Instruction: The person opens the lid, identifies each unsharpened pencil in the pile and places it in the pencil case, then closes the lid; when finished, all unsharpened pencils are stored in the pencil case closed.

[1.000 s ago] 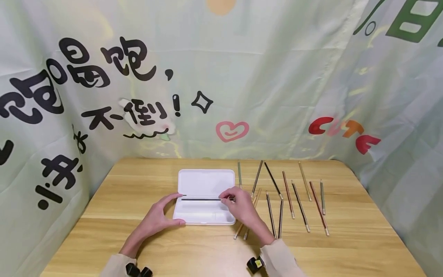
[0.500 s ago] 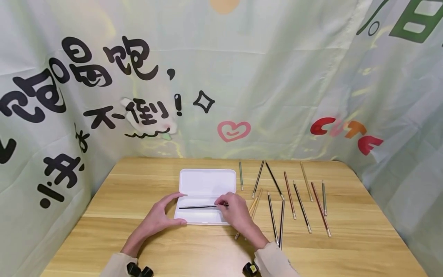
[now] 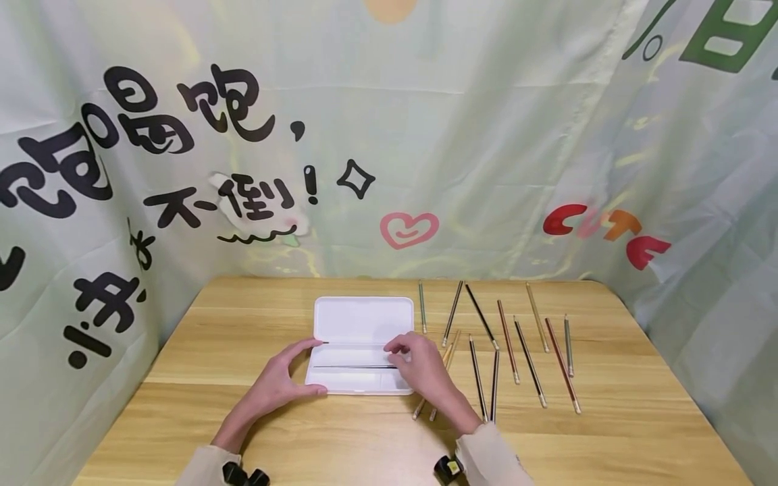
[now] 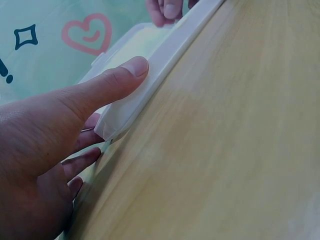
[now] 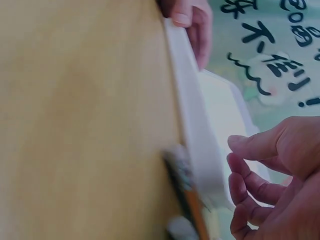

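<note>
A white pencil case [image 3: 363, 320] stands with its lid raised on the wooden table. My left hand [image 3: 275, 379] holds its left end, the thumb at the front edge and the index finger towards the hinge. From the left wrist view, the thumb of that hand [image 4: 95, 100] lies over the case rim. A dark pencil [image 3: 352, 366] lies lengthwise inside the case as a thin line. Over the case's right end, my right hand [image 3: 419, 368] has its fingers loosely bent. In the right wrist view, nothing shows between the thumb and fingers of this hand [image 5: 275, 175].
To the right, several pencils lie scattered, among them a green one [image 3: 422, 307], black ones [image 3: 478, 378] and a red one [image 3: 562, 364]. Yellowish pencils [image 3: 448, 358] lie close to the case, partly under my right wrist. A printed curtain [image 3: 486, 155] closes off the back.
My right hand lowered the dark pencil from the hinge side into the case, let go of it and drew slightly back. The left hand stayed at the case.
</note>
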Demonstrator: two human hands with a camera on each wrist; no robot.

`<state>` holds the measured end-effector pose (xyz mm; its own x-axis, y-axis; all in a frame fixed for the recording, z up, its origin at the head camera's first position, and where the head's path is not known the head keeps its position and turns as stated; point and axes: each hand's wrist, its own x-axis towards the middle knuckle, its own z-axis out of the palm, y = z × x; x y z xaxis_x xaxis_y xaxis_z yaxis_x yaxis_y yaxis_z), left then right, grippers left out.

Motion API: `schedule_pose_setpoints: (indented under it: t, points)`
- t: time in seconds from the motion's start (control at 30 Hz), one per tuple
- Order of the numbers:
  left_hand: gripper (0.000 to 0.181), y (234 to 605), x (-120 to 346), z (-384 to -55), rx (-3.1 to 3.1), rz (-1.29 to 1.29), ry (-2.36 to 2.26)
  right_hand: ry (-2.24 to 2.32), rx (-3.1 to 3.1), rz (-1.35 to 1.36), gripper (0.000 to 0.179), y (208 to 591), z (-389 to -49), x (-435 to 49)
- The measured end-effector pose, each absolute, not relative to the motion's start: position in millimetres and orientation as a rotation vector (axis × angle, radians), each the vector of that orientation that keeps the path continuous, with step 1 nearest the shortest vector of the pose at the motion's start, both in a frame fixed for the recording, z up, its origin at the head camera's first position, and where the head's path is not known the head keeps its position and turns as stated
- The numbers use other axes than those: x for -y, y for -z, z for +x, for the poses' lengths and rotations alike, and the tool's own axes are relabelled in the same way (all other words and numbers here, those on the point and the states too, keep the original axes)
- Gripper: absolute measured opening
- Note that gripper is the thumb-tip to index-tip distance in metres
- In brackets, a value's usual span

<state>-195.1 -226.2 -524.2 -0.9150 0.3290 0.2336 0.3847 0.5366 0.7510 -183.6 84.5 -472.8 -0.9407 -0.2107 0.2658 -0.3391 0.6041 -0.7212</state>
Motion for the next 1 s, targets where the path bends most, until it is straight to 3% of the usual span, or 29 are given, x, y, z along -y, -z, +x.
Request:
schedule_pose_setpoints:
  t: [0.4, 1.0]
  points:
    - [0.088, 524, 227, -194, 2.699, -0.624, 1.372, -1.456, 2.577, 0.337, 0.018, 447, -182, -136]
    - [0.090, 523, 226, -193, 2.722, -0.603, 1.387, -1.181, 2.480, 0.312, 0.025, 440, -152, -225]
